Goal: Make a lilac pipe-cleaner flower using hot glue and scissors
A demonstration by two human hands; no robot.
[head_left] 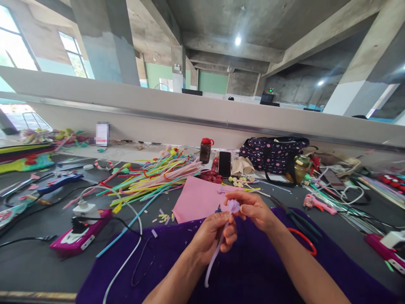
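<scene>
A small lilac flower (233, 205) on a pale lilac pipe-cleaner stem (212, 264) is held between my two hands. My left hand (218, 230) pinches the stem just below the bloom, and the stem's free end hangs down toward me. The fingers of my right hand (251, 207) close around the bloom from the right; the fingertips partly hide it. Under and behind the hands lie a dark purple cloth (253, 261) and a pink sheet (198, 198).
Bundled coloured pipe cleaners (164, 173) lie behind on the left. A purple power strip (82, 236) with cables sits left. To the right are dark-handled pliers (297, 219), a pink glue gun (319, 204) and a red-handled tool (305, 238). A bottle (205, 151), phone (224, 164) and spotted bag (272, 156) stand behind.
</scene>
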